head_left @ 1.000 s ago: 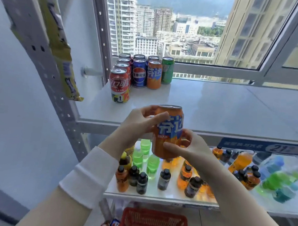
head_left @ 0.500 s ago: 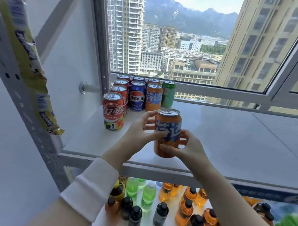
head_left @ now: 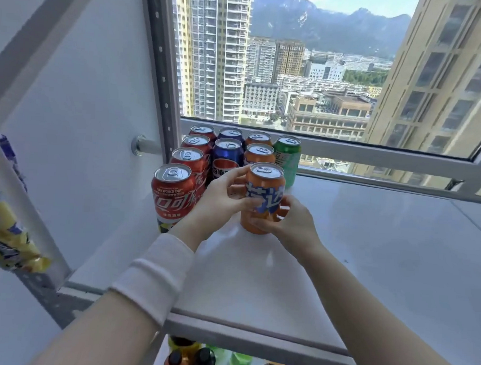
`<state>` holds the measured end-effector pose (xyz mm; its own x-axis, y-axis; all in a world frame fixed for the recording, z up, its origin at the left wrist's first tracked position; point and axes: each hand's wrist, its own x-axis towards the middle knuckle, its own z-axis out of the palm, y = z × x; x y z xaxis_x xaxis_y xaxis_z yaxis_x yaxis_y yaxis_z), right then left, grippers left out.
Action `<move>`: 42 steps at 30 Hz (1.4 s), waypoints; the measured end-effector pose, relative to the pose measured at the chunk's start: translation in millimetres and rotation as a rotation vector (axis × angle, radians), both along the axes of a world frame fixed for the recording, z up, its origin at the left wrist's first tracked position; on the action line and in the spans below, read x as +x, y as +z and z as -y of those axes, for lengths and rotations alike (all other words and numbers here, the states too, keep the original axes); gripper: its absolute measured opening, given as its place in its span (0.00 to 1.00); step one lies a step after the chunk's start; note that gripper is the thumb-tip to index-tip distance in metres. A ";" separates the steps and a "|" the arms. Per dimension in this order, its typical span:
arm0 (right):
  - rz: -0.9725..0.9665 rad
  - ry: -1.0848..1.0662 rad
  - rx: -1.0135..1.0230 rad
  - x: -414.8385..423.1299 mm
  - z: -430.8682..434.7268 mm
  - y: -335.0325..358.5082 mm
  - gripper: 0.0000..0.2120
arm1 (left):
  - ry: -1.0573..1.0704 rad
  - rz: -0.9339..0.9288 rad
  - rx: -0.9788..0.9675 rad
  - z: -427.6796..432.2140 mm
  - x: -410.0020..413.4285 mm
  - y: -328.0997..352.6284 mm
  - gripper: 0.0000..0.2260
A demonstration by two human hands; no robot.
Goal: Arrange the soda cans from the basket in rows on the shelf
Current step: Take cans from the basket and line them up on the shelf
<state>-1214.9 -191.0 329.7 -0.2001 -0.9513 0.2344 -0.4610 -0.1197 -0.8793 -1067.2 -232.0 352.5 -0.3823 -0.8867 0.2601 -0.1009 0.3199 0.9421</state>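
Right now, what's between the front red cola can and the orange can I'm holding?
Your left hand, gripping the orange can just right of the front red cola can, as the head view shows.

orange can (head_left: pixel 269 194): thin metal, glossy printed coat in orange and blue, bare silver lid.
red cans (head_left: pixel 172 196): the same metal, shiny lacquered print, bright lids that catch the light.
blue cans (head_left: pixel 227 154): glossy metal with a dark sheen.
green can (head_left: pixel 287 160): glossy metal, bare silver lid.
shelf (head_left: pixel 341 242): smooth white board, satin, with soft reflections; front edge grey and matt.
upright (head_left: pixel 161 68): grey painted metal, perforated, matt.
sleeve (head_left: pixel 155 275): white ribbed knit cloth, soft, matt.
snack packet (head_left: pixel 8 238): yellow plastic film, crinkled, glossy.
window frame (head_left: pixel 373 152): grey metal, smooth, dull.
bottles (head_left: pixel 206 360): clear plastic, black caps.
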 end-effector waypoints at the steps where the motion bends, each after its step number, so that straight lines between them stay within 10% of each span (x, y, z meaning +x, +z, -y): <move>1: 0.000 -0.001 -0.003 0.3 4.2 -2.8 0.23 | 0.004 -0.008 -0.001 2.7 0.6 -3.2 0.27; 42: 0.120 -0.049 0.030 8.7 21.6 -16.1 0.37 | 0.028 -0.036 0.087 11.9 -6.5 -10.4 0.33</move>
<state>-1206.2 -212.6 313.6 -0.2715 -0.9459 0.1776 -0.3566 -0.0726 -0.9314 -1073.7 -243.9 342.1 -0.3483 -0.9169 0.1947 -0.0741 0.2340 0.9694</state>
